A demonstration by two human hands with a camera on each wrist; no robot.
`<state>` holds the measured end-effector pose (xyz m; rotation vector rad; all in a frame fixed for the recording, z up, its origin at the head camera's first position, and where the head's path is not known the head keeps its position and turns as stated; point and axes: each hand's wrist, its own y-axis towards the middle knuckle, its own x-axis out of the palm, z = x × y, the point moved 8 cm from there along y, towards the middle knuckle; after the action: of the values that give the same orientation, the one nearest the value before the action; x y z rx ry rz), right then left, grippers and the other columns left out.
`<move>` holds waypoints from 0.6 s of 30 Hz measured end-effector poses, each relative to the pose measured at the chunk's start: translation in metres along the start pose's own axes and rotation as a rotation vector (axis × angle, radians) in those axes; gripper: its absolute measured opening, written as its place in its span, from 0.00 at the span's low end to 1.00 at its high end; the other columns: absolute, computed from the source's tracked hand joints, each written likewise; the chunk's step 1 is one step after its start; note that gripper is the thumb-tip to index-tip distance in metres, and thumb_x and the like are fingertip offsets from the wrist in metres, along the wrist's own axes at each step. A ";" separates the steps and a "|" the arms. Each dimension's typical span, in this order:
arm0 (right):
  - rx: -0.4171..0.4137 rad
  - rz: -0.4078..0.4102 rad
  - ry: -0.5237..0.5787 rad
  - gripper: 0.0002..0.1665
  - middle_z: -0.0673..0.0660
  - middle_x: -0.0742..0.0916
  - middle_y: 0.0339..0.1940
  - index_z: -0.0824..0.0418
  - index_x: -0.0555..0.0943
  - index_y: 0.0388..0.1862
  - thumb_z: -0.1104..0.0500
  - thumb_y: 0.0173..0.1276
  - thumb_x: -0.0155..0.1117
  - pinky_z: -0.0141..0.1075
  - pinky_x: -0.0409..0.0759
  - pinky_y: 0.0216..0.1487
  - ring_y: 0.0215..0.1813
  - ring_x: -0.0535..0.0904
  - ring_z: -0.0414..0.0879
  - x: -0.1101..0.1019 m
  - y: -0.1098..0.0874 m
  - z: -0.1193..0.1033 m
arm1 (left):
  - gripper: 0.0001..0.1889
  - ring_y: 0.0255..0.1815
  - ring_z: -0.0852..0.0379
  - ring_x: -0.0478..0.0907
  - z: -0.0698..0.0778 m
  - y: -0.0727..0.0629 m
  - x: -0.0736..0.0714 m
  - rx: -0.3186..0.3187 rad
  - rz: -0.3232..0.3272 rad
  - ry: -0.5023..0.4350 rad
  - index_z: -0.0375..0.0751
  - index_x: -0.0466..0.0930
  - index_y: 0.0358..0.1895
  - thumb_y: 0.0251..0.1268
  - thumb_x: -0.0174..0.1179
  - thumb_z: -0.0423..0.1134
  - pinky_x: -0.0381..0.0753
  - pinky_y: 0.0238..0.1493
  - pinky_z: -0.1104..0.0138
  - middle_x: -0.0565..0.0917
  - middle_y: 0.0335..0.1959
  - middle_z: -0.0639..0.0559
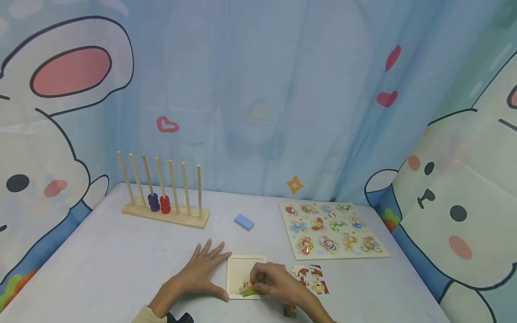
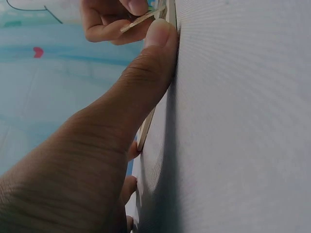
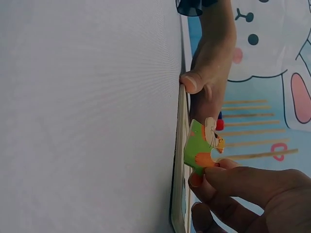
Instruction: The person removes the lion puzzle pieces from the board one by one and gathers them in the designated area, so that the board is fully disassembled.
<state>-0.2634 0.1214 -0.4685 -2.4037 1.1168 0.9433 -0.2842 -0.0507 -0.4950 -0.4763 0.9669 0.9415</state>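
My right hand (image 1: 275, 282) pinches a green and orange jigsaw piece (image 3: 200, 145) between thumb and fingers, over the lower part of a square wooden puzzle frame (image 1: 238, 264). In the right wrist view the piece is tilted, its lower edge close to the frame's rim. My left hand (image 1: 202, 271) lies spread at the frame's left side, thumb at the lower corner and index finger at the upper one. Its thumb (image 2: 150, 63) touches the frame's edge in the left wrist view. Loose jigsaw pieces (image 1: 319, 287) lie right of the frame, partly hidden by my right hand.
A wooden peg stand (image 1: 173, 217) with blue and red beads is at the back left. A blue block (image 1: 244, 222) lies behind the frame. An insect puzzle board (image 1: 335, 231) is at the back right. Another jigsaw piece (image 1: 289, 311) lies near the right forearm.
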 end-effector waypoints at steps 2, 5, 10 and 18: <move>0.011 0.003 0.002 0.03 0.41 0.82 0.29 0.55 0.80 0.34 0.60 0.65 0.66 0.29 0.75 0.36 0.33 0.74 0.33 0.000 0.000 0.001 | 0.57 0.76 0.31 0.40 0.000 0.000 0.000 0.002 0.001 -0.001 0.50 0.65 0.71 0.31 0.70 0.72 0.35 0.71 0.35 0.56 0.76 0.42; 0.029 0.008 0.011 0.02 0.41 0.82 0.29 0.55 0.80 0.34 0.59 0.66 0.65 0.29 0.75 0.35 0.33 0.75 0.34 -0.001 0.000 0.002 | 0.57 0.76 0.31 0.40 0.000 0.000 0.000 0.003 0.003 0.000 0.50 0.65 0.70 0.30 0.70 0.72 0.36 0.71 0.35 0.56 0.76 0.42; 0.041 0.009 0.028 0.03 0.42 0.82 0.29 0.53 0.79 0.34 0.60 0.66 0.65 0.29 0.76 0.36 0.33 0.76 0.34 -0.002 -0.001 0.003 | 0.57 0.76 0.31 0.40 -0.001 0.000 0.001 -0.001 0.003 0.007 0.50 0.65 0.70 0.30 0.70 0.73 0.36 0.71 0.36 0.56 0.76 0.43; 0.026 0.027 0.047 0.02 0.42 0.83 0.30 0.54 0.80 0.34 0.59 0.65 0.65 0.30 0.77 0.38 0.35 0.77 0.35 -0.009 -0.004 0.003 | 0.57 0.76 0.31 0.40 -0.001 0.000 0.002 0.001 0.008 0.008 0.50 0.65 0.71 0.30 0.70 0.73 0.36 0.71 0.36 0.55 0.76 0.43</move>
<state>-0.2662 0.1305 -0.4646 -2.4075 1.1737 0.8795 -0.2847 -0.0508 -0.4970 -0.4759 0.9770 0.9469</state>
